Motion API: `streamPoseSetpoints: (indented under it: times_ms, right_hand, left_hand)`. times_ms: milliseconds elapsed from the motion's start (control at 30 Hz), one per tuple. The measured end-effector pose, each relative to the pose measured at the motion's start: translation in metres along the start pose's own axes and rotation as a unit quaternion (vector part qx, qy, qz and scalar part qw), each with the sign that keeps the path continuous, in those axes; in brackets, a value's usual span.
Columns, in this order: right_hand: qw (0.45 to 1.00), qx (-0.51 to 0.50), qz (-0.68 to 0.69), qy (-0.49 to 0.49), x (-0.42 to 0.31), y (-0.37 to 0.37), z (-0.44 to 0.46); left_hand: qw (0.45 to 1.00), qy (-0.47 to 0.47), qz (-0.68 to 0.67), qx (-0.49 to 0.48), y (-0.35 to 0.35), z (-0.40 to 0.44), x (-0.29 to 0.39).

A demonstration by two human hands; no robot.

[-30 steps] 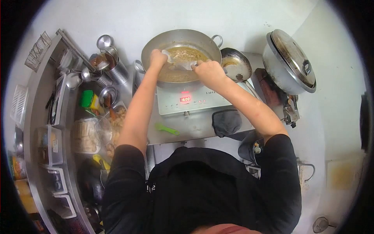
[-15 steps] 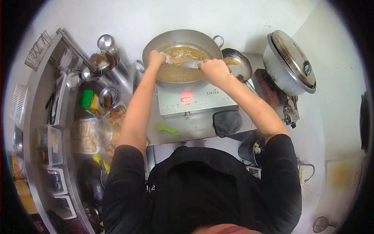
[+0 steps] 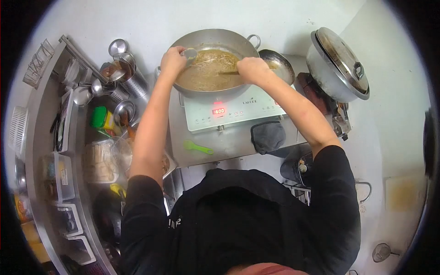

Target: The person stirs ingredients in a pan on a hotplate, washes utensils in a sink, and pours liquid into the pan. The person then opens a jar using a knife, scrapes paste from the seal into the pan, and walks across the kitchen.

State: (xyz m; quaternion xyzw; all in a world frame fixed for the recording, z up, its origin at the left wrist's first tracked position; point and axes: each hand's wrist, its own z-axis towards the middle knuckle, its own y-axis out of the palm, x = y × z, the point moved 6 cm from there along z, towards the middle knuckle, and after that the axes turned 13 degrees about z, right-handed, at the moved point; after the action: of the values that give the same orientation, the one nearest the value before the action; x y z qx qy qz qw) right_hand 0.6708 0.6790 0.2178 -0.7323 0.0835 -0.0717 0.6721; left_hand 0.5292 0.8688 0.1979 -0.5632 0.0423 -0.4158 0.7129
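A wide metal wok (image 3: 206,36) with brownish liquid sits on a white induction cooker (image 3: 229,110) whose display reads 1600. At the wok's left side my left hand (image 3: 173,61) is closed on a small pale, rounded cup-like item (image 3: 189,54), held over the liquid. Over the wok's right rim my right hand (image 3: 253,70) is closed round the handle of a utensil (image 3: 229,73). The utensil's thin end reaches into the liquid, and its shape below the surface is hidden.
A dark frying pan (image 3: 279,66) and a large lidded pot (image 3: 337,66) stand to the right. A green spoon (image 3: 198,147) and a dark cloth (image 3: 267,137) lie in front of the cooker. Ladles (image 3: 118,47) and shelves (image 3: 41,183) are at the left.
My left hand has moved slightly left and up with the cup-like item. My right hand has shifted up a little, and the utensil now dips into the liquid. The whole view has shifted slightly.
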Motion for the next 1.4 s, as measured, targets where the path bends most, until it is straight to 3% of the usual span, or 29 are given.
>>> streamPoseSetpoints:
  times_ms: [167, 233, 267, 333, 367, 400, 433, 467, 500, 600, 700, 733, 833, 933, 1000, 1067, 1200, 1300, 1333, 1400]
  right_hand:
    - [0.999, 0.029, -0.014, 0.034, -0.004, -0.021, -0.008]
    - [0.981, 0.186, 0.049, 0.027, 0.001, -0.032, -0.031]
    - [0.983, 0.178, 0.048, 0.026, 0.008, -0.021, -0.032]
    - [0.989, 0.121, 0.057, 0.067, 0.02, 0.02, -0.025]
    - [0.988, 0.124, 0.078, 0.058, 0.022, 0.032, -0.027]
    - [0.986, 0.13, 0.098, 0.04, 0.027, 0.039, -0.028]
    - [0.97, 0.219, 0.101, -0.01, 0.026, 0.034, -0.032]
    - [0.963, 0.223, 0.144, 0.037, 0.007, 0.008, -0.047]
    - [0.945, 0.268, 0.186, -0.013, 0.003, 0.003, -0.051]
    - [0.903, 0.222, 0.364, 0.052, -0.013, -0.002, -0.067]
    - [0.819, 0.183, 0.543, -0.034, -0.03, 0.025, -0.07]
    - [0.803, 0.155, 0.571, -0.073, -0.044, 0.031, -0.071]
    - [0.808, 0.039, 0.568, -0.148, -0.096, 0.066, -0.078]
    - [0.767, -0.097, 0.597, -0.214, -0.166, 0.104, -0.109]
    - [0.739, -0.168, 0.595, -0.266, -0.205, 0.144, -0.126]
    - [0.7, -0.19, 0.568, -0.388, -0.256, 0.151, -0.162]
    - [0.634, -0.291, 0.597, -0.397, -0.335, 0.157, -0.237]
    - [0.561, -0.337, 0.517, -0.552, -0.389, 0.152, -0.305]
    - [0.557, -0.337, 0.515, -0.558, -0.408, 0.152, -0.328]
    - [0.519, -0.354, 0.474, -0.617, -0.445, 0.153, -0.385]
  left_hand:
    - [0.998, 0.043, -0.04, 0.031, -0.04, -0.03, 0.009]
    - [0.988, 0.103, -0.073, 0.084, -0.057, -0.045, 0.011]
    - [0.989, 0.096, -0.076, 0.08, -0.049, -0.045, 0.006]
    - [0.986, -0.008, -0.14, 0.088, -0.038, -0.052, -0.029]
    - [0.969, -0.062, -0.239, 0.023, -0.037, -0.061, -0.032]
    - [0.939, -0.088, -0.333, 0.025, -0.028, -0.069, -0.043]
    - [0.899, -0.115, -0.42, 0.042, -0.021, -0.079, -0.058]
    - [0.861, -0.131, -0.486, 0.067, -0.02, -0.094, -0.063]
    - [0.84, -0.148, -0.515, 0.086, -0.017, -0.113, -0.069]
    - [0.765, -0.22, -0.59, 0.138, -0.021, -0.171, -0.067]
    - [0.705, -0.215, -0.642, 0.213, -0.025, -0.237, -0.071]
    - [0.733, -0.23, -0.605, 0.211, -0.025, -0.265, -0.077]
    - [0.72, -0.272, -0.563, 0.301, -0.035, -0.367, -0.085]
    - [0.689, -0.392, -0.517, 0.321, -0.044, -0.482, -0.076]
    - [0.636, -0.429, -0.494, 0.409, -0.06, -0.555, -0.067]
    - [0.6, -0.452, -0.448, 0.485, -0.087, -0.618, -0.057]
    - [0.501, -0.465, -0.295, 0.667, -0.136, -0.753, -0.025]
    - [0.466, -0.438, -0.186, 0.745, -0.171, -0.841, -0.001]
    - [0.447, -0.439, -0.167, 0.762, -0.181, -0.867, 0.007]
    - [0.364, -0.443, -0.152, 0.805, -0.188, -0.922, 0.017]
